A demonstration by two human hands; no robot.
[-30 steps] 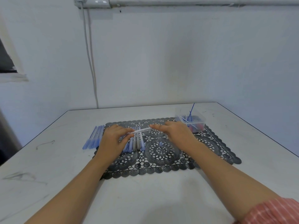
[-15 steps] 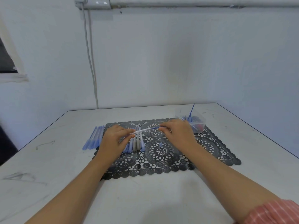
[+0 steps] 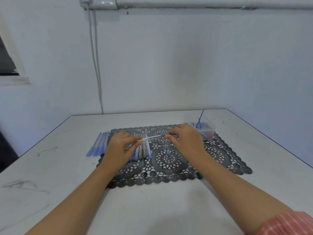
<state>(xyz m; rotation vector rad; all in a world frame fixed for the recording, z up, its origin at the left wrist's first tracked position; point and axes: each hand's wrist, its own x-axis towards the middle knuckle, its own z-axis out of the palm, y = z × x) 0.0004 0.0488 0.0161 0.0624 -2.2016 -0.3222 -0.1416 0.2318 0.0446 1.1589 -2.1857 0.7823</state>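
A white bench (image 3: 152, 209) comes first, and a black lacy mat (image 3: 220, 155) lies on it. Over the middle of the mat, the left hand (image 3: 118, 146) pinches one end of a clear pen tube (image 3: 150, 138) with bent fingers. The right hand (image 3: 188, 141) pinches a thin blue ink stick (image 3: 162, 135) at the tube's other end.

I think the stick is being slid into the tube. Next it needs a straight, gentle push, while the left hand holds the tube steady.

Under the tube, a row of pens (image 3: 144, 150) lies on the mat. A see-through box (image 3: 206, 128) of more sticks sits at the mat's far right corner.

A second ago the tube looked all white. Now some blue shows, and the right hand's fingers are a bit nearer the box. The left hand has stayed put.
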